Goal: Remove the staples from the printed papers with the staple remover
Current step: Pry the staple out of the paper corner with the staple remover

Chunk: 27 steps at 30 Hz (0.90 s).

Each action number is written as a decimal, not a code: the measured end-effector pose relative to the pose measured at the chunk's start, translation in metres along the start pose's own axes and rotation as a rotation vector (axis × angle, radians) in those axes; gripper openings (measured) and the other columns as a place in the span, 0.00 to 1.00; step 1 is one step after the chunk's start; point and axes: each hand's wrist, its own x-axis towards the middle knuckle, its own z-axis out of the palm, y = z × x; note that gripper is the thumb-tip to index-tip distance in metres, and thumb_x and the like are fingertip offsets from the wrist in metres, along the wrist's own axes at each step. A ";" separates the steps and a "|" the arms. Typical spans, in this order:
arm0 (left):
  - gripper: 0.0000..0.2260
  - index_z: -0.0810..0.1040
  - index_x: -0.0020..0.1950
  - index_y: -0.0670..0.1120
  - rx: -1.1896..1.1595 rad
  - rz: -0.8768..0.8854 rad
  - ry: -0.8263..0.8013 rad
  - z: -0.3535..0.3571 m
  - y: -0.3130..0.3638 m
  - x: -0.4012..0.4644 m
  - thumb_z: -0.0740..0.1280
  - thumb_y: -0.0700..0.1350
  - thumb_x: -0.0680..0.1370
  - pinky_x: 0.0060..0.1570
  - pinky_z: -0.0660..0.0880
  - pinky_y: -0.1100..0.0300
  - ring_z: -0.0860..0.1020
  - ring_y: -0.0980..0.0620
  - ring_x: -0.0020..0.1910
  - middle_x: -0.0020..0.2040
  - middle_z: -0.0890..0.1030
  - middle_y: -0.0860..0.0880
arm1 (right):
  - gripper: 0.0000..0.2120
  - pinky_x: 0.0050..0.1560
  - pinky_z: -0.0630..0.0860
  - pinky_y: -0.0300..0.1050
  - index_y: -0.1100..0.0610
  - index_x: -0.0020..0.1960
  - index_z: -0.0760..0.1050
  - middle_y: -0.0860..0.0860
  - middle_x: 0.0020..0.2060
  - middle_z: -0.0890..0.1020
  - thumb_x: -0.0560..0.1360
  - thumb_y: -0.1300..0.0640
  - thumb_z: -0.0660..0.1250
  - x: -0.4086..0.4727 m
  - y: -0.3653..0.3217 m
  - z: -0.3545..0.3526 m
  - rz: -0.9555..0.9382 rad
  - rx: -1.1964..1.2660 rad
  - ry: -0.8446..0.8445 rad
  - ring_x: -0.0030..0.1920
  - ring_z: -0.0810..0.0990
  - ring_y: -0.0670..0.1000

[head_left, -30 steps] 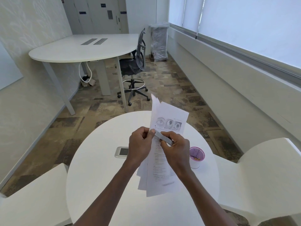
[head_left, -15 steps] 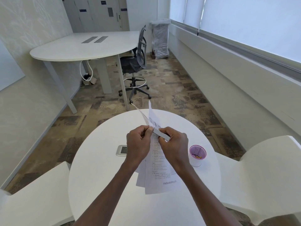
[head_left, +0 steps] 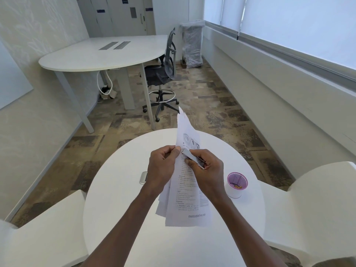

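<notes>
R hand (head_left: 207, 170) w/ staple remover (head_left: 193, 158) at papers (head_left: 187, 197), L hand (head_left: 161, 166) pinching

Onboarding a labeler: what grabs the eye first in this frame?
The two hands meeting mid-frame over the round white table: the left hand pinches the printed papers, while the right hand works a metal staple remover at their left edge. Right of them stands a purple-rimmed cup holding small metal bits.

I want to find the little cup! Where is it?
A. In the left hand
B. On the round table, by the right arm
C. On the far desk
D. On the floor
B: the cup stands on the round table, just right of the right hand.
</notes>
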 end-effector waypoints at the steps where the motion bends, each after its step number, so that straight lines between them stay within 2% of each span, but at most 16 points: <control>1: 0.09 0.84 0.42 0.57 -0.012 -0.007 -0.014 0.000 0.001 0.001 0.67 0.52 0.80 0.35 0.79 0.63 0.85 0.51 0.38 0.40 0.86 0.59 | 0.08 0.45 0.81 0.41 0.51 0.52 0.83 0.41 0.47 0.84 0.73 0.58 0.73 0.000 0.000 0.000 -0.018 -0.007 0.008 0.48 0.83 0.43; 5: 0.09 0.86 0.44 0.55 -0.037 -0.071 -0.066 -0.001 0.003 0.007 0.68 0.54 0.79 0.39 0.81 0.56 0.85 0.49 0.36 0.40 0.87 0.57 | 0.09 0.44 0.77 0.30 0.52 0.53 0.82 0.39 0.47 0.82 0.73 0.59 0.73 0.001 0.001 0.001 -0.084 -0.030 0.047 0.49 0.81 0.39; 7: 0.09 0.86 0.45 0.55 -0.048 -0.105 -0.090 -0.001 0.003 0.010 0.68 0.55 0.79 0.42 0.82 0.52 0.86 0.47 0.38 0.41 0.87 0.55 | 0.09 0.44 0.77 0.29 0.52 0.54 0.82 0.39 0.48 0.82 0.74 0.59 0.73 0.000 0.002 0.002 -0.083 -0.043 0.056 0.50 0.81 0.38; 11: 0.09 0.86 0.41 0.56 -0.033 -0.140 -0.089 -0.001 -0.001 0.014 0.69 0.56 0.78 0.42 0.80 0.54 0.85 0.47 0.38 0.40 0.87 0.55 | 0.09 0.45 0.77 0.28 0.53 0.54 0.82 0.41 0.49 0.81 0.74 0.58 0.73 -0.002 0.003 0.004 -0.119 -0.108 0.050 0.49 0.80 0.35; 16: 0.09 0.87 0.40 0.56 -0.039 -0.153 -0.103 -0.002 -0.004 0.018 0.71 0.55 0.77 0.40 0.80 0.55 0.85 0.51 0.35 0.40 0.87 0.55 | 0.07 0.41 0.75 0.28 0.51 0.51 0.83 0.43 0.47 0.84 0.73 0.58 0.74 0.002 0.003 0.005 0.058 -0.006 0.024 0.48 0.81 0.40; 18: 0.09 0.87 0.40 0.56 -0.032 -0.158 -0.104 -0.002 -0.006 0.020 0.70 0.55 0.77 0.41 0.80 0.54 0.85 0.49 0.36 0.40 0.87 0.55 | 0.06 0.42 0.75 0.28 0.52 0.50 0.82 0.45 0.47 0.84 0.73 0.58 0.73 0.001 0.002 0.006 -0.029 -0.093 0.032 0.47 0.81 0.42; 22: 0.08 0.87 0.43 0.53 -0.032 -0.184 -0.106 -0.002 -0.008 0.022 0.70 0.54 0.78 0.47 0.80 0.52 0.85 0.46 0.44 0.41 0.87 0.55 | 0.09 0.48 0.81 0.42 0.59 0.53 0.83 0.53 0.51 0.84 0.72 0.61 0.74 -0.003 0.008 0.009 -0.202 -0.328 0.044 0.50 0.82 0.52; 24: 0.09 0.87 0.44 0.53 -0.027 -0.198 -0.118 -0.003 -0.010 0.022 0.70 0.54 0.78 0.49 0.80 0.50 0.84 0.45 0.45 0.41 0.87 0.54 | 0.10 0.48 0.81 0.44 0.60 0.53 0.83 0.54 0.50 0.84 0.72 0.62 0.75 -0.006 0.011 0.011 -0.248 -0.389 0.054 0.50 0.82 0.54; 27: 0.10 0.87 0.41 0.53 -0.006 -0.210 -0.121 -0.005 -0.015 0.023 0.70 0.54 0.78 0.46 0.80 0.52 0.85 0.46 0.43 0.39 0.87 0.54 | 0.09 0.48 0.82 0.46 0.60 0.53 0.83 0.54 0.50 0.85 0.72 0.62 0.74 -0.008 0.012 0.015 -0.220 -0.373 0.037 0.50 0.83 0.54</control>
